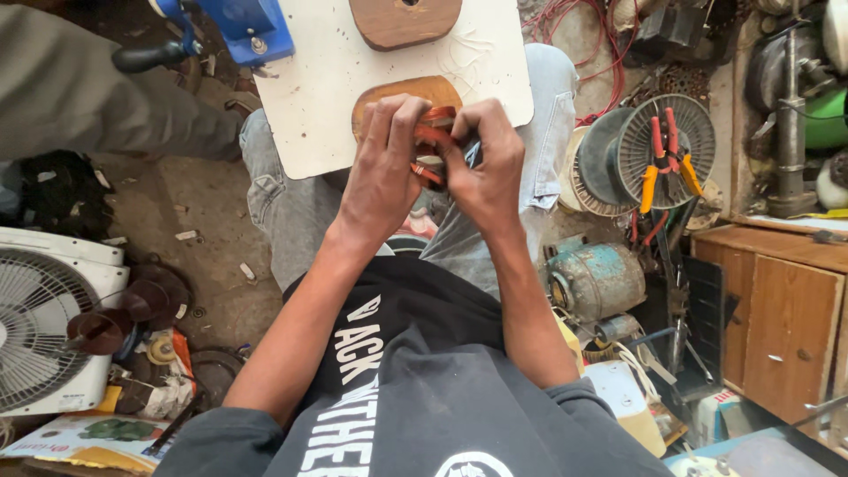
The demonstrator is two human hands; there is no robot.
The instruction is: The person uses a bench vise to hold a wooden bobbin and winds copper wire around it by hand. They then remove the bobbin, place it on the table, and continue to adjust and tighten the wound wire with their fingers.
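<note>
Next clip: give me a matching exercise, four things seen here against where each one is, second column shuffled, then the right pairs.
Things:
1. copper coil
2. pliers
3. white fan
4. blue tool

Places:
A. at the left edge, on the floor
B. at the top left corner of the white board
C. lying on a wire fan guard, right of the person's knee
D. held between the left hand and the right hand, over the lap

Pairs: 1-D, 2-C, 3-A, 4-B.
</note>
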